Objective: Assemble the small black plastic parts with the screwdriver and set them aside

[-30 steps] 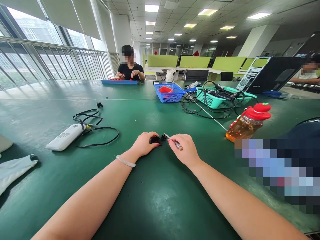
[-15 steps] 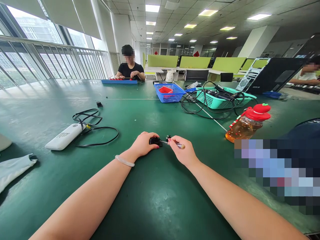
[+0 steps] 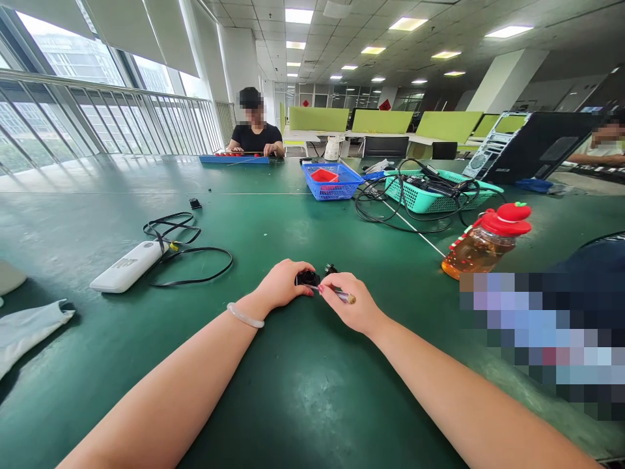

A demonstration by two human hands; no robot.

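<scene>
Near the middle of the green table [image 3: 312, 391], my left hand [image 3: 284, 284] grips a small black plastic part [image 3: 307, 278] between thumb and fingers. My right hand [image 3: 355, 303] is closed on a small screwdriver [image 3: 344, 297], whose handle end is brownish. The thin metal tip reaches the lower side of the black part; the exact contact point is too small to make out. Just beyond my right fingers lies another small black piece [image 3: 331, 268] with fine prongs, partly hidden by the hand.
At left lie a white power bank [image 3: 127, 267] and a black cable [image 3: 215, 251]. Further off are a blue basket [image 3: 333, 189] and a teal basket [image 3: 415, 203] with tangled cables. A red-lidded bottle [image 3: 481, 251] stands at right. Across the table sits a person [image 3: 256, 137] with a blue tray [image 3: 234, 159].
My right hand has shifted slightly left and down, bringing the screwdriver closer against the black part. The small pronged piece now sits beyond my fingers. My left hand keeps its grip.
</scene>
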